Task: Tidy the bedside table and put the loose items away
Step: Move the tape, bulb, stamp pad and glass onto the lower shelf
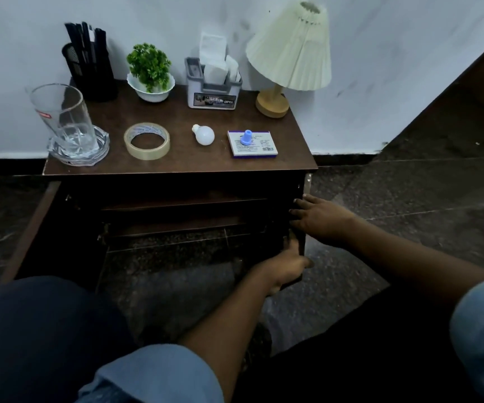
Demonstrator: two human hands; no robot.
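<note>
On the dark wooden bedside table (290,161) lie a roll of clear tape (146,141), a white bulb (204,134) and a flat white-and-blue box (252,144) with a blue cap on top. A tall glass (60,114) stands tilted in a glass ashtray (98,154) at the front left. Below the top, the cabinet stands open and is dark inside. My left hand (287,266) grips the lower edge of the right door (301,242), seen edge-on. My right hand (319,219) lies with fingers spread against the door's outer side, higher up.
Along the wall stand a black mesh pen holder (89,68), a small green plant in a white bowl (150,80), a grey organiser with papers (213,88) and a pleated cream lamp (290,50). The left door (31,228) swings out wide. My knees fill the foreground.
</note>
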